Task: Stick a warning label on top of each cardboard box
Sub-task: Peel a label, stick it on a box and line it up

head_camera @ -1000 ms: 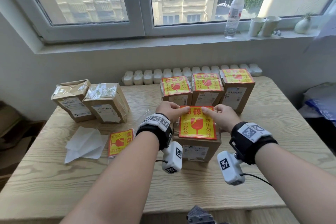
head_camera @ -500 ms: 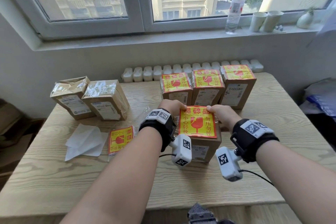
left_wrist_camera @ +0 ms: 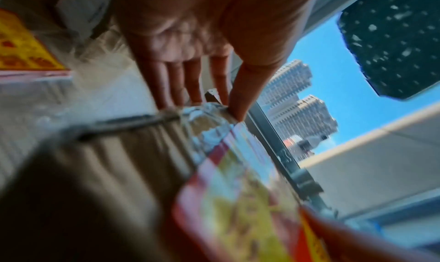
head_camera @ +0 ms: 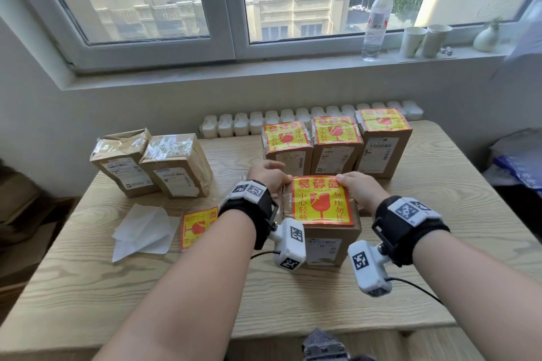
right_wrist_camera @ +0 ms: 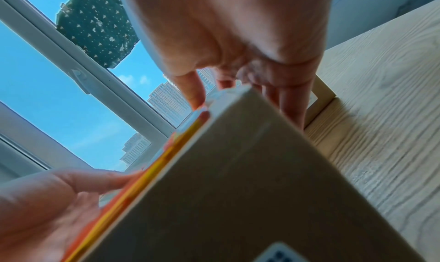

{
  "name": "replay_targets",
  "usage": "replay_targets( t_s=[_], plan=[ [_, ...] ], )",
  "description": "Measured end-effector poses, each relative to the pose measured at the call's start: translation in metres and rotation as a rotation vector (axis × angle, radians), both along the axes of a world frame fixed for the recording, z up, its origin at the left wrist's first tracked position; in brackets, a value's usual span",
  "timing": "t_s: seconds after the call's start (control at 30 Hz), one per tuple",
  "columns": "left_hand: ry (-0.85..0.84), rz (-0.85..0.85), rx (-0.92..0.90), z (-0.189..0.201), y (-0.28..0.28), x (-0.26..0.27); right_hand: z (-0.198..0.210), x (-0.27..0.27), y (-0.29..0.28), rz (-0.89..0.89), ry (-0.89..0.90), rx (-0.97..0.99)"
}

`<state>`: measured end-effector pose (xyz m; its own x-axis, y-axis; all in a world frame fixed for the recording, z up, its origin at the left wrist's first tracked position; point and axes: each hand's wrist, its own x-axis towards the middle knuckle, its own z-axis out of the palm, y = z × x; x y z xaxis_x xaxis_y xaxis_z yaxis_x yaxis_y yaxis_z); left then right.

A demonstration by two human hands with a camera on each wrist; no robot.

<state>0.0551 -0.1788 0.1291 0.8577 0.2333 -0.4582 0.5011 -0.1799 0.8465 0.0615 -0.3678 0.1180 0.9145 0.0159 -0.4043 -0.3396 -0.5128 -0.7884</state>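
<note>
A cardboard box (head_camera: 322, 246) stands on the wooden table (head_camera: 293, 308) in front of me, with a yellow and red warning label (head_camera: 321, 202) lying flat on its top. My left hand (head_camera: 265, 177) holds the far left corner: thumb on the top edge, fingers (left_wrist_camera: 181, 89) straight down the side. My right hand (head_camera: 359, 187) holds the far right corner the same way, thumb by the label's corner, fingers (right_wrist_camera: 290, 104) down the side. The right wrist view shows the box wall (right_wrist_camera: 238, 190) and the label's edge (right_wrist_camera: 147, 181).
Three labelled boxes (head_camera: 337, 152) stand in a row behind. Two unlabelled taped boxes (head_camera: 179, 167) sit at the back left. A spare label (head_camera: 196, 226) and white backing papers (head_camera: 143, 231) lie left of my left arm. A bottle (head_camera: 377, 20) and cups (head_camera: 425, 39) are on the sill.
Both hands slid apart along the label's far edge, from near its middle out to the box's far corners. The box stayed where it was.
</note>
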Motion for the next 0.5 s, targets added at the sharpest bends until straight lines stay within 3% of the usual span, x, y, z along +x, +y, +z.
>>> replay_targets(
  t_s=[0.07, 0.2, 0.43, 0.5],
  plan=[
    [-0.14, -0.113, 0.175, 0.003, -0.003, -0.003, -0.002, -0.002, 0.0, 0.022, -0.139, -0.05],
    [-0.148, -0.328, 0.332, 0.006, -0.014, -0.008, 0.0, -0.008, 0.002, 0.167, -0.373, -0.258],
    [-0.126, -0.381, 0.556, 0.004, 0.005, -0.012, 0.005, -0.016, -0.011, 0.103, -0.264, -0.402],
    [-0.069, -0.349, 0.506, -0.004, 0.016, -0.015, 0.002, -0.017, -0.017, 0.071, -0.213, -0.435]
  ],
)
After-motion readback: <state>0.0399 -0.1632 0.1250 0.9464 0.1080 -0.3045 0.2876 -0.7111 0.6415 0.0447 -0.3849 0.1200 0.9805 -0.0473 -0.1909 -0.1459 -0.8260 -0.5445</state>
